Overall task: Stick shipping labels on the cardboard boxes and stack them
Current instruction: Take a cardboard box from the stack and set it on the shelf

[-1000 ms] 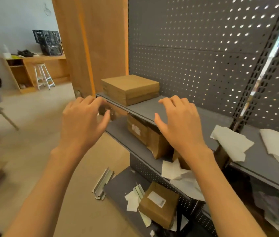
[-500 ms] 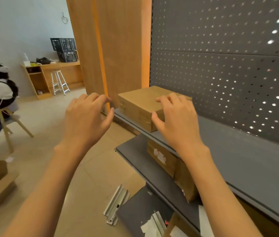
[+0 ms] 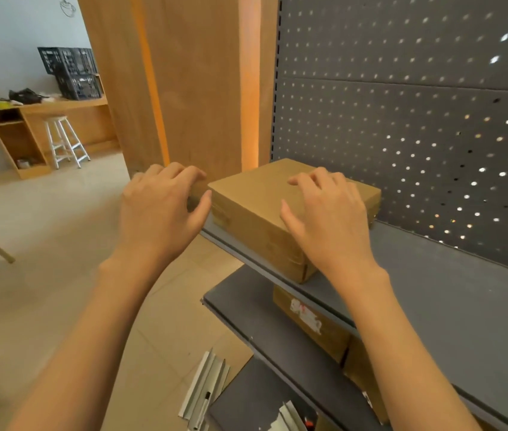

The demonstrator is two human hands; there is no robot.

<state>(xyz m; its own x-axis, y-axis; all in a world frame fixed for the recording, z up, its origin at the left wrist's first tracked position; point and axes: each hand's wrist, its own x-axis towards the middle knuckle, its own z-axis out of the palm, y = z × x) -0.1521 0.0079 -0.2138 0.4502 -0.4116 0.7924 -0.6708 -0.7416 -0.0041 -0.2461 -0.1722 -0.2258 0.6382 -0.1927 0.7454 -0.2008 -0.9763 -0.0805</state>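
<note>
Perforated back panel [image 3: 417, 126], dark grey: one, behind the shelving.
Wooden partition [image 3: 184, 82]: one, left of the panel.
Grey metal shelves: three tiers visible; top shelf [image 3: 451, 293], middle shelf [image 3: 256, 321], corner of a lower one [image 3: 246, 405].
Wooden counter [image 3: 60, 119], far left: one, carrying two stacked black crates [image 3: 71, 73].
White stool [image 3: 63, 141]: one, before the counter.
Cardboard boxes: three counted. Plain box [image 3: 256, 213] at left end of top shelf, flat, no label visible on the faces shown. Labelled box [image 3: 311, 321] on middle shelf, white label [image 3: 305, 315] facing out. Third box [image 3: 361, 381] just right of it, partly hidden.
Metal rails [image 3: 206, 387] on floor: one bundle, number unclear.
Left hand [image 3: 159, 209]: fingers loosely curled, thumb spread, at the plain box's left corner, holding nothing; contact uncertain.
Right hand [image 3: 327, 216]: fingers spread and bent, over the plain box's top near its right edge, gripping nothing; contact uncertain.
</note>
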